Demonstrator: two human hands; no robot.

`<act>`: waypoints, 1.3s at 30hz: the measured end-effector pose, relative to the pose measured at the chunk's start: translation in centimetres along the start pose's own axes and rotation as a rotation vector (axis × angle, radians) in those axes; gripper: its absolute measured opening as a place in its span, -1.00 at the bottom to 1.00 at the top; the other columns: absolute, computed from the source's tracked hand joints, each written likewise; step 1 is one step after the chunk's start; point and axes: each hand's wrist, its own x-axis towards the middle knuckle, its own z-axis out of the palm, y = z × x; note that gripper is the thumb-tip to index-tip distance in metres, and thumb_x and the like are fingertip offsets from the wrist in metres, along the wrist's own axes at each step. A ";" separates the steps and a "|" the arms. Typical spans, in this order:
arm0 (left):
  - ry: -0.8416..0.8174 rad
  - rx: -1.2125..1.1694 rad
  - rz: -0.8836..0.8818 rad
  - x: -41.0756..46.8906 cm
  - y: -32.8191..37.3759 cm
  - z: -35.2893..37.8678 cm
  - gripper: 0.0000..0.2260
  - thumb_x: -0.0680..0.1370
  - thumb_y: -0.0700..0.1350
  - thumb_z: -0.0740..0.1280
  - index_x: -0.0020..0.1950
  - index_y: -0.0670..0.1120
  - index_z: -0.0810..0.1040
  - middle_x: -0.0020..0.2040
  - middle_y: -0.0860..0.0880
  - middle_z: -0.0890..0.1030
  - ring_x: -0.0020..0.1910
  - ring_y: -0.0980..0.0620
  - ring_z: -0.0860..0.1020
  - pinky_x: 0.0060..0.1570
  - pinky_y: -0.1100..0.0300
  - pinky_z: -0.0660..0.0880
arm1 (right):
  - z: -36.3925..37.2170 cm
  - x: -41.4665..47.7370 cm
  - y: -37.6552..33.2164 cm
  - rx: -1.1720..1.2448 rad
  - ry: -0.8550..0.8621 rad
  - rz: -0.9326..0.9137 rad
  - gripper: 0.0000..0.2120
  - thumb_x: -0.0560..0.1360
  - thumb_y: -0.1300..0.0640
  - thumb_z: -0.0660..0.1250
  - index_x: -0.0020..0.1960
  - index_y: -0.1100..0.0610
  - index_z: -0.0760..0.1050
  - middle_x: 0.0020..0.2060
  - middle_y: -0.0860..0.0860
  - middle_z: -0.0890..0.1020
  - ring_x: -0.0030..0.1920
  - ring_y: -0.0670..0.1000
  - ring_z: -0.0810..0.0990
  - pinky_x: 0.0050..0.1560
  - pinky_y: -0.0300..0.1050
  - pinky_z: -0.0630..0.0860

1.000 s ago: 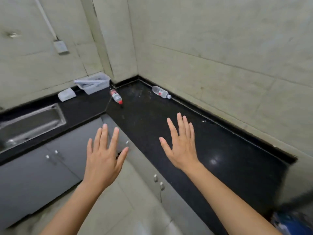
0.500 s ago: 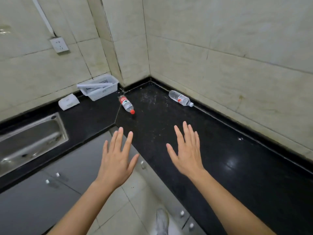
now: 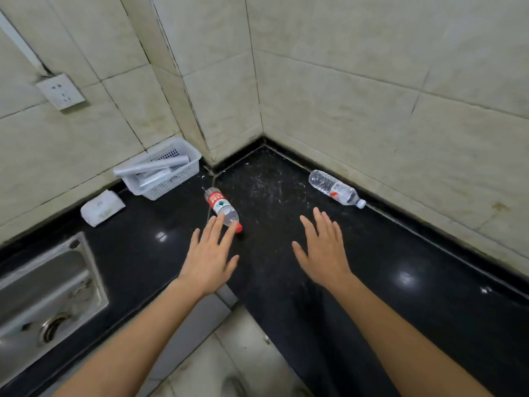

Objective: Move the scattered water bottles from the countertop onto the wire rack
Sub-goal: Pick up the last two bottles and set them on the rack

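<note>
Two clear plastic water bottles lie on the black countertop (image 3: 429, 282): red-capped (image 3: 221, 207) under the splayed, empty left hand (image 3: 210, 257), white-capped (image 3: 335, 189) beyond the open right hand (image 3: 322, 253). Reaching; next, close fingers round each.

I see a white basket (image 3: 166, 173) with rolls by the wall | white pack (image 3: 102, 207) beside it | metal sink (image 3: 43, 299) at left | wall plug (image 3: 60, 92)

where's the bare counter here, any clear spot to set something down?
Widest bare stretch: the counter right of the right hand, along the wall past the clear bottle. A smaller patch lies between the sink and the left hand. Crowded toward the corner: basket, white packet, red-capped bottle at the left fingertips.
</note>
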 end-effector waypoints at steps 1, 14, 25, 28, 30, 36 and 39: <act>-0.026 -0.005 -0.002 1.3 -1.5 0.9 -0.29 0.60 0.14 0.25 0.64 -0.05 0.02 0.64 -0.19 -0.03 0.61 -0.20 0.03 0.50 -0.22 0.15 | 0.8 1.2 -0.5 -0.005 -0.022 0.001 -0.37 0.65 -0.13 0.17 0.62 0.10 0.14 0.63 0.19 0.06 0.63 0.20 0.00 0.60 0.19 -0.02; -0.365 -0.552 -0.211 23.3 -22.0 13.3 -0.26 0.57 0.01 0.38 0.62 -0.12 0.07 0.60 -0.27 0.09 0.60 -0.21 0.04 0.53 -0.12 0.12 | 14.9 15.9 -10.4 0.680 -0.437 0.751 -0.36 0.58 -0.07 0.37 0.58 0.05 0.23 0.47 0.11 0.43 0.43 0.09 0.45 0.42 -0.07 0.38; -0.490 -0.756 -0.171 32.7 -22.2 18.3 -0.57 0.58 0.17 0.29 0.37 0.00 0.45 0.31 -0.13 0.47 0.24 -0.10 0.46 0.17 0.07 0.36 | 19.9 19.3 -14.9 1.468 -0.129 1.398 -0.41 0.61 0.12 0.38 0.56 0.12 0.23 0.26 0.11 0.57 0.09 0.08 0.64 -0.12 -0.16 0.60; -0.556 -0.756 -0.144 33.5 -18.9 17.7 -0.50 0.52 0.23 0.37 0.31 -0.04 0.43 0.26 -0.12 0.48 0.18 -0.11 0.54 0.23 -0.02 0.47 | 17.9 18.1 -12.0 1.489 0.061 1.467 -0.47 0.61 0.10 0.37 0.52 0.13 0.29 0.19 0.10 0.60 0.11 0.09 0.64 -0.06 -0.12 0.61; -0.590 -0.796 -0.136 33.1 -16.7 17.5 -0.51 0.47 0.26 0.41 0.20 -0.03 0.42 0.19 -0.10 0.52 0.11 -0.07 0.57 0.18 -0.05 0.52 | 16.7 17.2 -10.2 1.493 0.168 1.500 -0.45 0.61 0.11 0.37 0.54 0.13 0.29 0.14 0.09 0.62 0.14 0.11 0.64 0.00 -0.09 0.61; -0.729 -0.892 -0.088 30.1 -6.9 19.3 -0.35 0.20 0.53 0.35 -0.01 0.10 0.26 0.08 -0.10 0.53 -0.05 -0.12 0.64 -0.03 -0.16 0.63 | 13.2 12.0 -4.1 1.582 0.651 1.533 -0.41 0.57 0.14 0.42 0.53 0.14 0.26 0.24 0.09 0.61 0.21 0.10 0.63 0.24 0.02 0.53; -0.832 -0.902 -0.020 28.5 -2.3 17.6 -0.34 0.23 0.44 0.39 0.05 0.06 0.25 0.13 -0.09 0.51 0.03 -0.10 0.63 0.03 -0.15 0.63 | 12.0 10.3 -2.1 1.506 0.660 1.518 -0.40 0.57 0.06 0.41 0.53 0.06 0.26 0.23 -0.02 0.60 0.23 0.02 0.59 0.26 0.03 0.51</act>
